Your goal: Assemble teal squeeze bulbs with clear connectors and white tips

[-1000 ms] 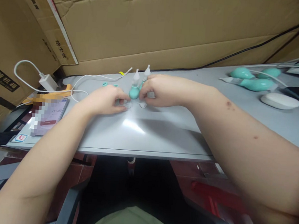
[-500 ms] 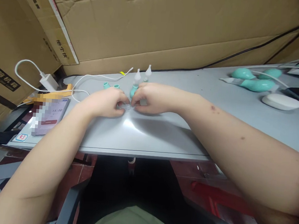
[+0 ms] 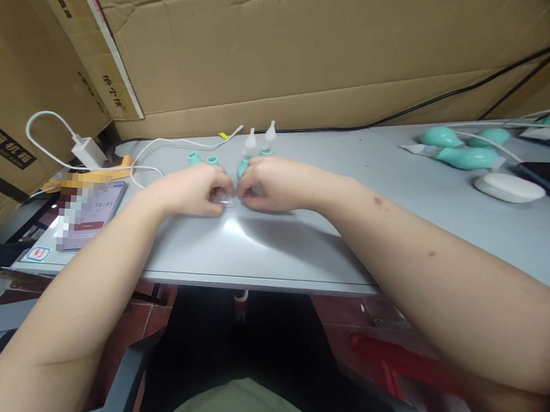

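Note:
My left hand [image 3: 191,189] and my right hand [image 3: 268,184] meet at the middle of the grey table [image 3: 300,246], fingers curled. Between their fingertips they pinch a small clear plastic piece [image 3: 225,197] just above the tabletop. Right behind the hands stand two teal bulbs with white pointed tips [image 3: 249,150], partly hidden by my right hand. Two small teal caps [image 3: 201,159] sit to the left of them.
A phone [image 3: 91,214] lies at the table's left, with a white charger and cable [image 3: 89,150] behind it. Several teal bulbs [image 3: 464,154] and a white oval object [image 3: 509,186] lie at the far right. Cardboard boxes [image 3: 287,48] wall the back.
My right hand left the standing teal bulbs and came down towards me to meet my left hand; both now pinch the clear piece.

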`<action>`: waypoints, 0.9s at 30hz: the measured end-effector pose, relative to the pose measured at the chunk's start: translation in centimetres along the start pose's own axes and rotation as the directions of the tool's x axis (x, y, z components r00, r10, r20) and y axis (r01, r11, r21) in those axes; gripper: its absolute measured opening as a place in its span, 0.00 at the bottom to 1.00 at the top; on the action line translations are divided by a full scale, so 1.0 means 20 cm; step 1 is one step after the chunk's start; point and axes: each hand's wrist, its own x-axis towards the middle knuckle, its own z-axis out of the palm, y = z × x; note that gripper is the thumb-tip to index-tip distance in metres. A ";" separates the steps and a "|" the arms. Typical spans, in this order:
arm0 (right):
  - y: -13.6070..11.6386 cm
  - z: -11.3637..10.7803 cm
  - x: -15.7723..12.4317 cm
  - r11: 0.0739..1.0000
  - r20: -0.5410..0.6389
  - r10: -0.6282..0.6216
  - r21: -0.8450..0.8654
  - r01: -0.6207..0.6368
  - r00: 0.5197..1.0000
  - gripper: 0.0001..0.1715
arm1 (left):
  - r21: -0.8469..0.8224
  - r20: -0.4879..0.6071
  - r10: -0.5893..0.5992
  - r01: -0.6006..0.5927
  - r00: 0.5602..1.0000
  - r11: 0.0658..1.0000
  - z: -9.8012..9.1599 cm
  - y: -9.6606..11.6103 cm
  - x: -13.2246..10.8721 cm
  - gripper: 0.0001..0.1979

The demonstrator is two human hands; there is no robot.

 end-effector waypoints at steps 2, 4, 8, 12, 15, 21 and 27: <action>0.00 -0.01 0.00 1.000 -0.009 0.015 0.001 -0.015 1.000 0.14 | -0.015 -0.002 -0.005 0.005 1.000 1.000 0.00 -0.01 0.00 0.19; -0.01 -0.02 -0.01 1.000 -0.007 0.030 -0.005 -0.030 1.000 0.13 | -0.022 0.004 -0.008 0.008 1.000 1.000 0.00 -0.01 -0.01 0.18; 0.00 -0.01 0.00 0.998 0.011 0.055 -0.022 -0.055 0.998 0.14 | -0.019 0.001 0.007 -0.007 1.000 1.000 0.01 -0.02 -0.01 0.17; 0.02 0.01 0.01 0.999 0.005 0.040 -0.025 -0.040 0.999 0.15 | 0.009 -0.003 0.042 -0.042 0.999 0.999 0.01 -0.03 0.00 0.12; 0.04 0.03 0.01 0.999 0.002 0.039 -0.018 -0.039 0.999 0.16 | 0.032 -0.003 0.047 -0.047 0.999 0.998 0.01 -0.03 0.00 0.11; 0.06 0.01 0.00 1.000 0.001 0.028 0.000 -0.028 1.000 0.15 | 0.048 0.012 -0.001 0.000 1.000 0.999 -0.01 -0.02 -0.01 0.08; 0.09 -0.04 -0.02 1.000 -0.051 -0.004 0.020 0.005 0.999 0.15 | -0.016 -0.004 -0.036 0.036 0.999 0.999 0.00 -0.04 0.00 0.16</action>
